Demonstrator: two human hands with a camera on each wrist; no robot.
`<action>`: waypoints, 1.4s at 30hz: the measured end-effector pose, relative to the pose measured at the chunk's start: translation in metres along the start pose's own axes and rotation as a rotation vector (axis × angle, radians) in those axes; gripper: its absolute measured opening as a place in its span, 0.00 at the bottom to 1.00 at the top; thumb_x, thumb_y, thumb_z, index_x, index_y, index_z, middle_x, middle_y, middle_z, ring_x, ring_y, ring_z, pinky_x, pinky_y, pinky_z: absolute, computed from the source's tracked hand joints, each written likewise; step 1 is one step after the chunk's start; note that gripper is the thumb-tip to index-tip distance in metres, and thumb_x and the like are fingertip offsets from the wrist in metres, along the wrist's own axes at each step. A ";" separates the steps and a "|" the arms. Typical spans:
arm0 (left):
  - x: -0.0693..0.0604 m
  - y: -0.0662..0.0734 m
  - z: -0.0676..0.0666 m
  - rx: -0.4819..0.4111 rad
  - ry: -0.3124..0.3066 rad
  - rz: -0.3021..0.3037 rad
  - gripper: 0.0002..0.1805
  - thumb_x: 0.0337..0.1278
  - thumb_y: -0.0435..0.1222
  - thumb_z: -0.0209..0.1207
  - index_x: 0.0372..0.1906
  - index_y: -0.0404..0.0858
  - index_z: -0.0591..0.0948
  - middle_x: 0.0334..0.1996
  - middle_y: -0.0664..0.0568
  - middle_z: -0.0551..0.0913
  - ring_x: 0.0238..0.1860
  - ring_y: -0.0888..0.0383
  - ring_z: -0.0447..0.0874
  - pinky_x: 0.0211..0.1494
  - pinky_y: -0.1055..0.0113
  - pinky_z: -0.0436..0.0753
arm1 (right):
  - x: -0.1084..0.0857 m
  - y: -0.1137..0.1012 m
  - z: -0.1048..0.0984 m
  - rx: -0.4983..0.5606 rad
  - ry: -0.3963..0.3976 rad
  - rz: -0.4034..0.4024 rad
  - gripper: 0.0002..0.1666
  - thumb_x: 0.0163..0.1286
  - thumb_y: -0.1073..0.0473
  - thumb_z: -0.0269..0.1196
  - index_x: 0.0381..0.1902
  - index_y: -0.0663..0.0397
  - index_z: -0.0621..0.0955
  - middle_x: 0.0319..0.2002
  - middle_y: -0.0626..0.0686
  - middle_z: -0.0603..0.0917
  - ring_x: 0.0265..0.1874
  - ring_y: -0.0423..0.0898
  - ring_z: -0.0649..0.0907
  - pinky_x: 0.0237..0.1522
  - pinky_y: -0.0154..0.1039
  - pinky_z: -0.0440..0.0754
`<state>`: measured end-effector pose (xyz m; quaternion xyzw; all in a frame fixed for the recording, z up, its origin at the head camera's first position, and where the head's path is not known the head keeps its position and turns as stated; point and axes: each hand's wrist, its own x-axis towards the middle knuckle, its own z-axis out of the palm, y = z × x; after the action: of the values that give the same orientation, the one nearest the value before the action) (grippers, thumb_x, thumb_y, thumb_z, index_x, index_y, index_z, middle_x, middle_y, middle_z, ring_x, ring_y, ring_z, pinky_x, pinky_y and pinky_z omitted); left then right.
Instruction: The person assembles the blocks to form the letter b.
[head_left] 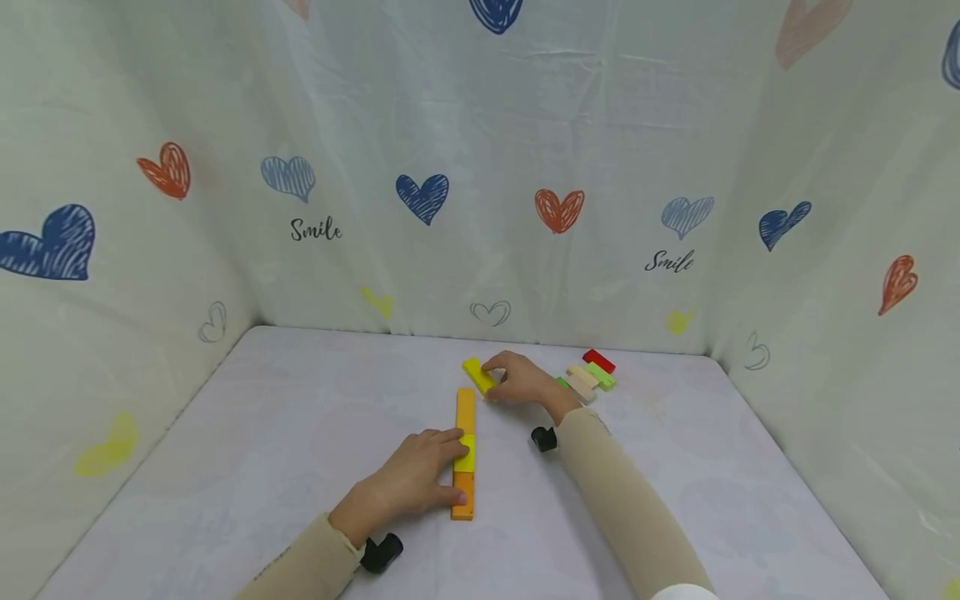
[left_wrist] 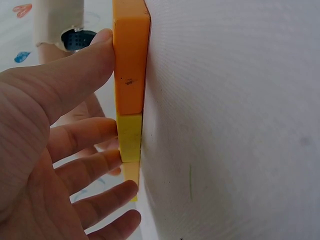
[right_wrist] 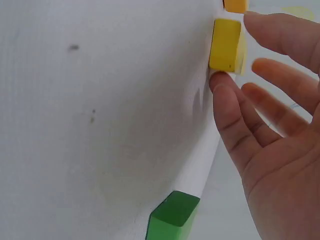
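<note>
Beige sleeves [head_left: 630, 496], black cameras [head_left: 383, 552], apparently

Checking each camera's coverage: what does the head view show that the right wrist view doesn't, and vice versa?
Only the head view shows the left hand, the red block and the light green block.

Only the right wrist view shows the dark smudge on the white tabletop and the palm of the right hand.

Both share the right hand, the yellow block beside it, and the darker green block, partly hidden in the head view.
</note>
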<state>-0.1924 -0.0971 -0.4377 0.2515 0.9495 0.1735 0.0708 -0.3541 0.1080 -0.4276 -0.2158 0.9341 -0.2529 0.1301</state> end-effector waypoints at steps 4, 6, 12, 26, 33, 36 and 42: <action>0.001 0.000 0.000 0.001 0.000 0.001 0.36 0.47 0.57 0.67 0.60 0.43 0.77 0.67 0.48 0.67 0.66 0.47 0.65 0.65 0.48 0.66 | 0.001 0.003 0.001 0.012 -0.015 -0.042 0.24 0.61 0.56 0.68 0.56 0.49 0.80 0.62 0.48 0.74 0.47 0.46 0.77 0.50 0.39 0.78; 0.001 0.000 0.000 -0.001 0.000 0.001 0.36 0.47 0.56 0.67 0.60 0.43 0.77 0.67 0.48 0.67 0.66 0.47 0.65 0.65 0.48 0.65 | 0.003 0.005 0.003 0.008 -0.009 -0.044 0.24 0.62 0.56 0.68 0.56 0.48 0.80 0.61 0.48 0.75 0.47 0.45 0.77 0.51 0.39 0.78; 0.001 0.001 0.000 -0.008 -0.001 -0.001 0.36 0.47 0.56 0.67 0.60 0.43 0.77 0.67 0.48 0.68 0.66 0.47 0.65 0.65 0.47 0.65 | 0.007 0.004 0.007 0.003 0.018 -0.037 0.25 0.63 0.51 0.66 0.58 0.48 0.78 0.60 0.48 0.76 0.53 0.46 0.76 0.57 0.43 0.75; 0.001 0.000 0.000 -0.002 -0.016 -0.003 0.36 0.47 0.57 0.67 0.61 0.44 0.77 0.68 0.48 0.67 0.66 0.47 0.65 0.65 0.47 0.65 | 0.021 0.002 0.002 0.058 -0.042 -0.020 0.29 0.61 0.53 0.68 0.61 0.43 0.76 0.69 0.41 0.66 0.49 0.45 0.75 0.51 0.40 0.76; 0.000 0.002 -0.002 -0.002 -0.017 -0.006 0.36 0.47 0.57 0.67 0.60 0.44 0.77 0.67 0.48 0.67 0.65 0.48 0.66 0.65 0.47 0.65 | 0.025 0.002 0.003 0.075 -0.031 0.011 0.31 0.61 0.50 0.68 0.62 0.42 0.75 0.69 0.42 0.66 0.54 0.46 0.74 0.56 0.43 0.75; 0.001 0.002 -0.003 -0.010 -0.021 -0.005 0.36 0.47 0.57 0.67 0.60 0.44 0.77 0.67 0.48 0.68 0.65 0.47 0.66 0.65 0.47 0.65 | 0.027 0.000 0.005 0.067 -0.008 0.015 0.32 0.60 0.49 0.68 0.62 0.44 0.75 0.69 0.44 0.67 0.56 0.47 0.74 0.58 0.44 0.74; 0.001 0.001 -0.003 -0.021 -0.032 -0.010 0.36 0.47 0.57 0.67 0.61 0.44 0.77 0.67 0.49 0.68 0.65 0.47 0.66 0.66 0.47 0.65 | 0.032 -0.003 0.008 0.049 0.025 0.023 0.37 0.59 0.47 0.69 0.65 0.45 0.72 0.68 0.48 0.68 0.60 0.49 0.72 0.62 0.46 0.70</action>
<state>-0.1939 -0.0964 -0.4344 0.2488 0.9476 0.1793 0.0895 -0.3778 0.0874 -0.4374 -0.1985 0.9317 -0.2768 0.1263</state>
